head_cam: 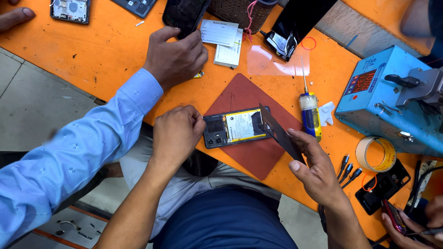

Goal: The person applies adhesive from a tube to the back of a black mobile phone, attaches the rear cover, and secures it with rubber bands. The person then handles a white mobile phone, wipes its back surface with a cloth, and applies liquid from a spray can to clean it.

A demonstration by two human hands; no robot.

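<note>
An opened phone (pixel 236 127), its battery and circuit board showing, lies on a dark red mat (pixel 251 157) on the orange table. My left hand (pixel 177 133) grips the phone's left end with curled fingers. My right hand (pixel 314 168) holds a thin dark panel (pixel 278 133) tilted up over the phone's right end. A blue and yellow screwdriver (pixel 309 110) lies just right of the mat.
Another person's hand (pixel 175 55) in a light blue sleeve rests on a black phone (pixel 183 14) at the back. A blue box machine (pixel 387 101) stands at right. A tape roll (pixel 376 154), cable plugs (pixel 347 168) and a phone shell (pixel 383 186) lie near it. White cards (pixel 224 39) lie behind the mat.
</note>
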